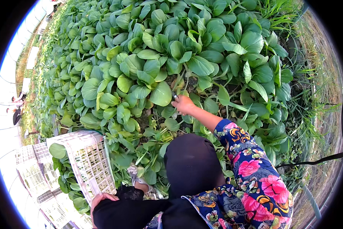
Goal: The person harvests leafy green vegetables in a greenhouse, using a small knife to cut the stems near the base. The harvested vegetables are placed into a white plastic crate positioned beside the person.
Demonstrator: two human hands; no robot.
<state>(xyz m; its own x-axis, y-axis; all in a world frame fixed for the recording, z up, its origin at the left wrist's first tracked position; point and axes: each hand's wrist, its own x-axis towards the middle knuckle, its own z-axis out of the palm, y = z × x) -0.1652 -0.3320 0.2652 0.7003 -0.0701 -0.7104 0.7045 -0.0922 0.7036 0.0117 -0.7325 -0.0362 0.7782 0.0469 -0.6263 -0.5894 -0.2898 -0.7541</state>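
My right hand (184, 105) reaches into a dense bed of bok choy (200, 65), low among the stems. It is closed around a small tool (175, 96), which shows only a short dark and metallic part. A broad, pale green leaf (161, 94) stands just left of it. My left hand (102, 198) lies at my black-clothed knee (117, 210), beside a white plastic crate (86, 160); most of its fingers are hidden. Cut-looking leafy greens (74, 189) show at the crate's open side.
More white slatted crates (35, 171) are stacked at lower left. A shoe (135, 174) stands among low leaves near the crate. Grass (300, 106) borders the bed on the right, where a black cord (311, 161) runs. People (16, 111) are at the far left.
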